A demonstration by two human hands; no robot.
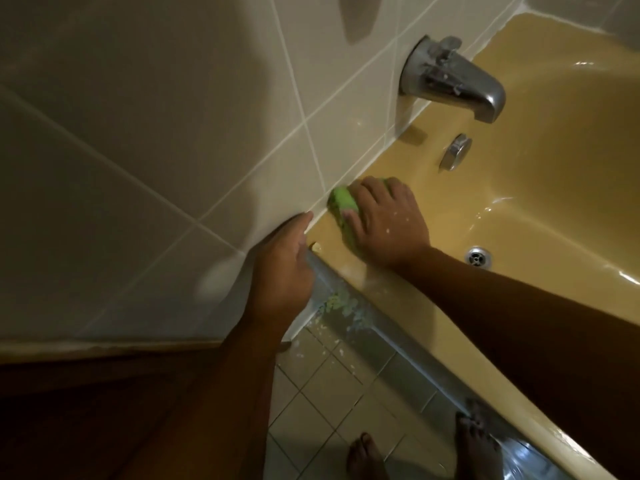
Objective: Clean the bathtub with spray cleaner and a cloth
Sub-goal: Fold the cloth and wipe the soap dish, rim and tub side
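My left grip (282, 268) lies released, braced on the bathtub (332, 258) corner. Beyond it, my right grip (384, 223) grasps the green cloth (341, 206) on the rim, touching the tiled wall (173, 133). I should press firmly, rubbing along the seam.

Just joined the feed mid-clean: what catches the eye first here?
The mustard-yellow bathtub fills the right side, and at its rim corner by the tiled wall the right hand holds a bright green cloth against it. The left hand rests on the tub's outer edge, and a chrome spout juts from the wall above.
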